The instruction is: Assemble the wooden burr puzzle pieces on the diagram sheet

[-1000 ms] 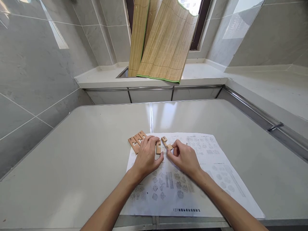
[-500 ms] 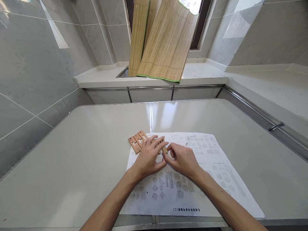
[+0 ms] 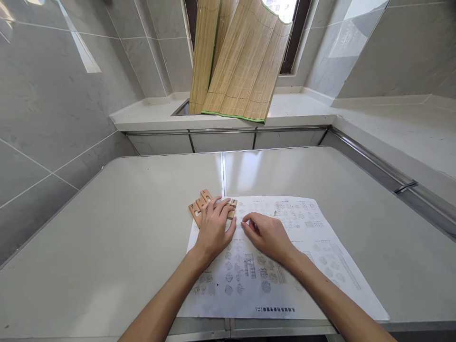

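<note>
Left hand [image 3: 214,228], fingers spread, partly covers wooden pieces [image 3: 200,203] gathered but not visibly interlocked beneath it; right hand [image 3: 268,233], fingertips together just beside, holds nothing visible.

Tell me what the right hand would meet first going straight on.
Most likely the left hand, on its thumb side, with a wooden piece close by; depth is hard to judge.
</note>
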A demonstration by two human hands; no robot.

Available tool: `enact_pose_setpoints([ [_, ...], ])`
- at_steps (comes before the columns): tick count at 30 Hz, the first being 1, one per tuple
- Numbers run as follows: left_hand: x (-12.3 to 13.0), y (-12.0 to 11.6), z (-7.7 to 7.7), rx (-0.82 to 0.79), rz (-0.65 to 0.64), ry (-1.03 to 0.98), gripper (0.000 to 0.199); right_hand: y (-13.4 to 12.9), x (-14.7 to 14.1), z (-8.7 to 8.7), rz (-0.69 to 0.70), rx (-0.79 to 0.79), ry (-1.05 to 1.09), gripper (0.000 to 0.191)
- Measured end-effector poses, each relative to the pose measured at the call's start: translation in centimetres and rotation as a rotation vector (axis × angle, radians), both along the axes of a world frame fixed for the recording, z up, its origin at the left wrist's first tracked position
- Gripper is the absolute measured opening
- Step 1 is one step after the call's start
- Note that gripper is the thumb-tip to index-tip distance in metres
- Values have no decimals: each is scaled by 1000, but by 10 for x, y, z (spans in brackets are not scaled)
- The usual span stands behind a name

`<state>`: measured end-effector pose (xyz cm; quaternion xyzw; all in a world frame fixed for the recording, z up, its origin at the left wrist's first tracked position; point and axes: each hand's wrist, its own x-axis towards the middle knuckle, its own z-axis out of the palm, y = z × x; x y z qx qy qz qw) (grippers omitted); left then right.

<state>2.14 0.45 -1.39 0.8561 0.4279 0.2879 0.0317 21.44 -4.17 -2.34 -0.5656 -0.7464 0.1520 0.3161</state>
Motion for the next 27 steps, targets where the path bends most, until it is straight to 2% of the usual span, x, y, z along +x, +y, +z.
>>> enact_pose_setpoints([
  [4,0,0,1,10,-9,-18,21,0,0,1,1,8,13,26],
  [10,5,-7,11,15,-227,-109,26,2,0,-3,20,31,2,26],
  [13,6,-10,12,41,-295,-106,24,2,0,-5,20,35,-12,29],
  [20,5,-12,9,47,-387,20,29,3,0,-5,59,15,5,20],
  [27,3,-10,6,62,-406,8,30,4,1,-4,64,10,13,19],
])
